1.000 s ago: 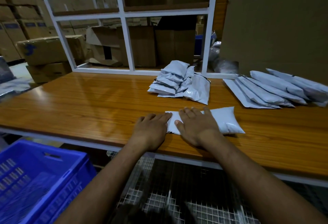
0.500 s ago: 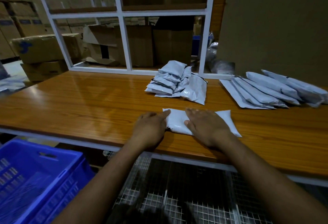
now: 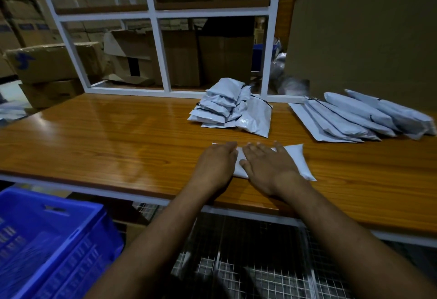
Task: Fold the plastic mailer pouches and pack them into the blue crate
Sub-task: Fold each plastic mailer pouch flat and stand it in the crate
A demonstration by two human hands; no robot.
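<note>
— How far along are you?

— The blue crate point(image 3: 47, 239) by my left knee looks unfilled. My left hand point(image 3: 216, 165) and right hand point(image 3: 267, 168) press flat, fingers spread, on one white pouch point(image 3: 298, 161) on the surface point(image 3: 118, 142).

— And beyond?

— A folded pile point(image 3: 227, 107), then flat pouches point(image 3: 354, 119) unfolded.

Both hands point(image 3: 246, 163) press flat on a pouch point(image 3: 296, 160).

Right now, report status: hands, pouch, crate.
Left hand and right hand open, pressing flat on pouch on table. Blue crate low left, not yet loaded. Nothing in the way.
</note>
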